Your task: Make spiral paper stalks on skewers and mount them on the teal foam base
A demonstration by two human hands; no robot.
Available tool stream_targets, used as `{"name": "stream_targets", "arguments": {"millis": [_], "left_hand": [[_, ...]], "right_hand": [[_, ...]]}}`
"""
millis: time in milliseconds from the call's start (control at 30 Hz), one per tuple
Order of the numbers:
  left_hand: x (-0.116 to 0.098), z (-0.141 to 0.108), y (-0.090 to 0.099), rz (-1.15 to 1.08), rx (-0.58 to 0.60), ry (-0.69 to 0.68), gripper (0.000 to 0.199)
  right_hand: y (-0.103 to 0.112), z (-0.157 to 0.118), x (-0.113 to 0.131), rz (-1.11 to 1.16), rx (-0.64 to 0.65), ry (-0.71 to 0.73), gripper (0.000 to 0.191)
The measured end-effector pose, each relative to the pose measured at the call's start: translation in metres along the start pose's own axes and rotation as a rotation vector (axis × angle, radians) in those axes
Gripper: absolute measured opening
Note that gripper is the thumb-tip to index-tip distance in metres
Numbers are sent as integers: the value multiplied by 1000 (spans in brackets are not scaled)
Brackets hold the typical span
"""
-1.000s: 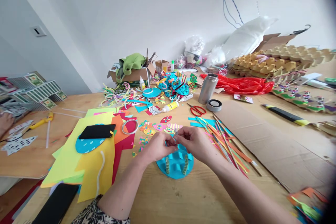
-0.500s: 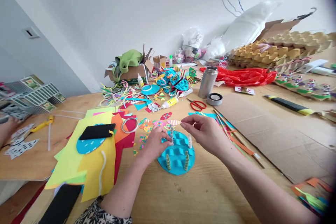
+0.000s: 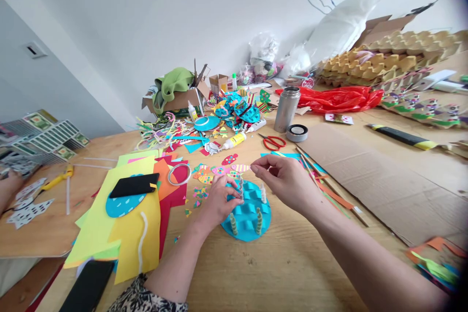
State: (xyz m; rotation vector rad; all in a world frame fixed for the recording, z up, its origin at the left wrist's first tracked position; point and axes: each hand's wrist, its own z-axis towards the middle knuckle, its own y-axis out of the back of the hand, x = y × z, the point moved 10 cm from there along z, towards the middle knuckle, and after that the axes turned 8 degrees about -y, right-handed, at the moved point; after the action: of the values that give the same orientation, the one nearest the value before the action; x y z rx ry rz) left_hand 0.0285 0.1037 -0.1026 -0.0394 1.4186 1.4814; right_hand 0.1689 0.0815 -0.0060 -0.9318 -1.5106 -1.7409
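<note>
Away from the far edge of the tabletop (image 3: 237,273), a blue disc (image 3: 250,212) is overlapped by the left hand (image 3: 221,200); its grasp and that of the right hand (image 3: 283,180) cannot be told. Bottle (image 3: 234,141) lettering is unreadable.

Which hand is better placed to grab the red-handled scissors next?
Probably the right hand: it is nearer the red-handled scissors; the left hand is at the left edge of the blue disc.
</note>
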Motion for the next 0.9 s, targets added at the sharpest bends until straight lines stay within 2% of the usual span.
{"name": "stream_targets", "arguments": {"millis": [900], "left_hand": [[-6,0,1,-64,-16,-31,7]], "right_hand": [[3,1,1,-26,-10,15,21]]}}
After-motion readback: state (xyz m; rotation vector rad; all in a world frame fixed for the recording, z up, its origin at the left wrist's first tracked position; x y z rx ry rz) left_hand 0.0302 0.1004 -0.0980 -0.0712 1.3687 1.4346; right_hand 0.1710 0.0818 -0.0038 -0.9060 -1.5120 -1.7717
